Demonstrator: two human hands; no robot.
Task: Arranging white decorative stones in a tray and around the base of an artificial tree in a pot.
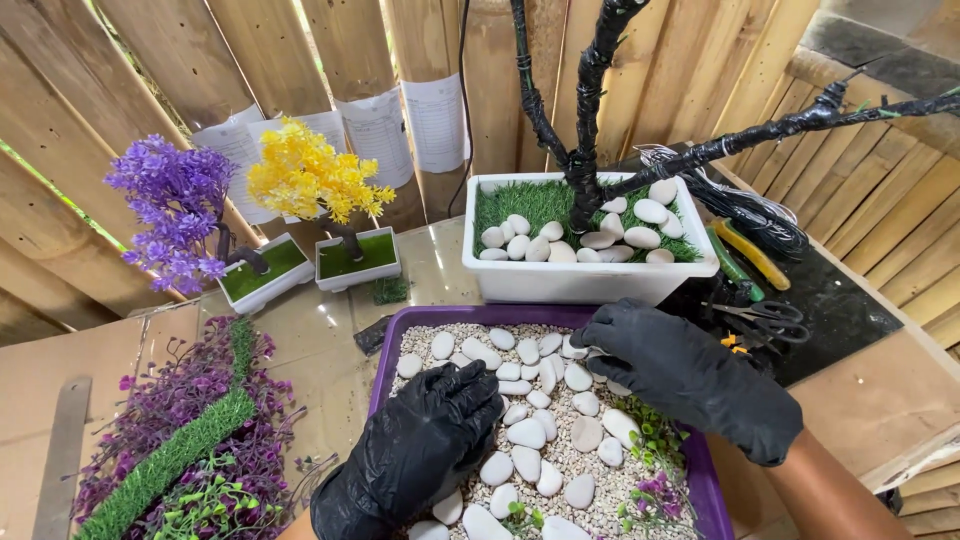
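Nearest to me, my left hand (pixel 420 450) in its black rubber glove rests low over the purple plastic tray (pixel 385 365), fingers curled down onto the smooth white pebbles (pixel 527 435) that lie scattered on a bed of fine pale gravel (pixel 560 460). From this angle I cannot tell whether those fingers pinch a stone or only press on them; the knuckles hide the tips. My right hand (pixel 690 385), gloved the same, reaches in from the right, its fingertips drawn together at the far edge of the tray, apparently nipping one white pebble near the rim. Sprigs of small green and purple plastic foliage (pixel 650 470) lie on the gravel by my right wrist.

Just beyond the tray stands a white rectangular planter (pixel 580 280) lined with artificial grass, a row of the same white pebbles along its front, and a bare tree of black-wrapped wire branches (pixel 590 120) rising from its middle. I judge the tray sits against it so stones travel a short way. Two small finished trees, one purple (pixel 175 205) and one yellow (pixel 305 175), stand in little white pots to the left. Pliers with yellow-green handles (pixel 745 255) and scissors (pixel 765 320) lie to the right, within reach of that hand.
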